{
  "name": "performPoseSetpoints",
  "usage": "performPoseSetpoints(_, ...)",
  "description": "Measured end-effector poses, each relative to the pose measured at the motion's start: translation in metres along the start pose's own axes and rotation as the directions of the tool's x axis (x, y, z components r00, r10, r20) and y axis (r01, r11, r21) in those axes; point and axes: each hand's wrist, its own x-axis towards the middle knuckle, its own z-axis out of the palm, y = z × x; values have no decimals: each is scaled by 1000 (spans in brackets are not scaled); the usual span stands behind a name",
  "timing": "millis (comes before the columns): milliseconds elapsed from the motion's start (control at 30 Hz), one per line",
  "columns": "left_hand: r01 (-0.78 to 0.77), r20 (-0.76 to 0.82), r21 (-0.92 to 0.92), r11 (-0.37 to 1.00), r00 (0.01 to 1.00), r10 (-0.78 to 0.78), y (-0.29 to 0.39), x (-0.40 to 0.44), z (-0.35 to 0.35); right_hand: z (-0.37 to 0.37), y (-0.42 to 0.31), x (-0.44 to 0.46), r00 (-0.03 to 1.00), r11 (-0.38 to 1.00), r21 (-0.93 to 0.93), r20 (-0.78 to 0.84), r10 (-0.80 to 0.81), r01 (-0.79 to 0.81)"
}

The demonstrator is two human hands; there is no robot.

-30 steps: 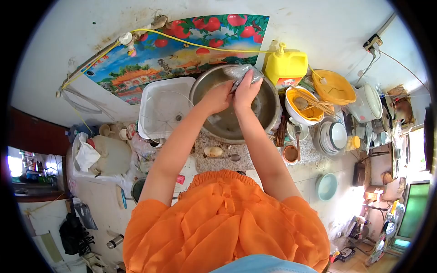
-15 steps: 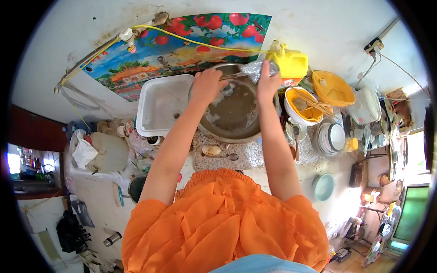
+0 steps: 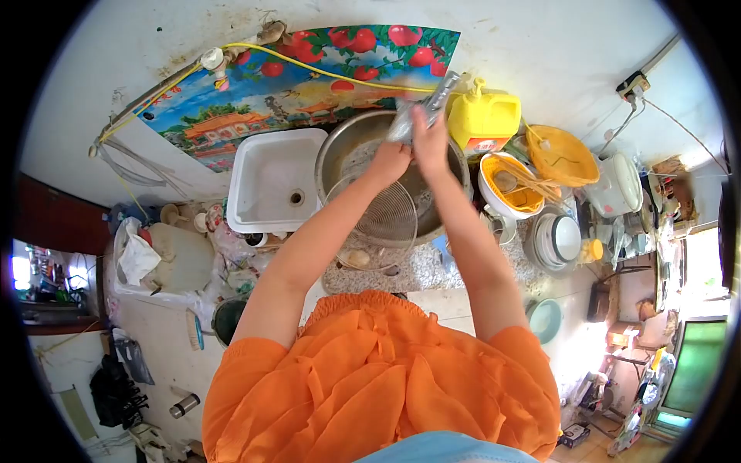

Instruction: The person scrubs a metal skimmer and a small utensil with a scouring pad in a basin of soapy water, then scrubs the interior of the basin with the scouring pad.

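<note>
A round wire strainer (image 3: pixel 374 220) hangs over the near rim of a large metal basin (image 3: pixel 332 143) that holds murky water. Its handle (image 3: pixel 445 91) points up and to the right, blurred by motion. My left hand (image 3: pixel 392 162) is closed at the base of the handle. My right hand (image 3: pixel 430 145) is just right of it, touching or nearly so, closed around the handle with a crinkled silvery cloth (image 3: pixel 402 123). Motion blur hides the cloth's exact kind. Both hands are above the far part of the basin.
A white sink (image 3: pixel 241 185) adjoins the basin on the left. To the right are a yellow jug (image 3: pixel 486 116), a white bowl with a yellow basket (image 3: pixel 502 185), a yellow basket (image 3: pixel 563 154) and stacked bowls (image 3: pixel 567 235). A potato-like lump (image 3: pixel 358 258) lies on the speckled counter (image 3: pixel 448 270).
The strainer's round mesh has come into view at the near side of the basin. My left hand has moved right and slightly down, my right hand left, bringing them together; the handle has swung upward.
</note>
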Motion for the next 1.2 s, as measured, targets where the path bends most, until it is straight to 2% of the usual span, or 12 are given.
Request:
performPoseSetpoints(33, -28, -18, -62, 998, 999, 27, -4, 2, 3, 7, 7, -12, 995, 995, -21, -4, -95, 95)
performPoseSetpoints(200, -14, -57, -331, 944, 998, -5, -17, -8, 8, 12, -8, 1, 976, 980, 4, 91, 200, -201)
performPoseSetpoints(533, 127, 123, 7, 992, 984, -126, -81, -51, -32, 49, 69, 7, 850, 846, 270, -140, 507, -460)
performPoseSetpoints(633, 93, 186, 171, 981, 974, -125, -128, -65, -42, 24, 142, 10, 893, 866, -248, 7, 449, -434)
performPoseSetpoints(700, 74, 217, 249, 966, 968, -130, -138, -61, -52, 7, 203, -20, 805, 668, -711, 256, 535, -218)
performPoseSetpoints(833, 273, 144, 278, 921, 936, -321, -141, -37, -65, 6, 228, -127, 694, 196, -978, 191, 694, 73)
performPoseSetpoints(933, 204, 94, 391, 898, 961, -259, -173, -10, -60, 4, 239, -145, 603, 422, -782, 623, 498, 459)
performPoseSetpoints(1033, 159, 49, 524, 837, 975, -216, -169, 9, -63, -2, 265, -107, 599, 462, -837, 216, 771, -293)
performPoseSetpoints(1067, 155, 46, 560, 814, 975, -217, -156, 16, -66, -4, 256, -102, 716, 610, -701, 203, 668, -370)
performPoseSetpoints(1133, 132, 34, 592, 795, 981, -188, -146, 32, -65, 16, 186, -91, 655, 663, -55, 113, 747, -747)
performPoseSetpoints(1167, 114, 34, 593, 797, 986, -166, -148, 40, -61, 30, 155, -90, 600, 548, 306, 105, 793, -778)
performPoseSetpoints(1200, 96, 35, 596, 797, 989, -145, -149, 43, -56, 44, 131, -88, 619, 547, 365, 112, 778, -753)
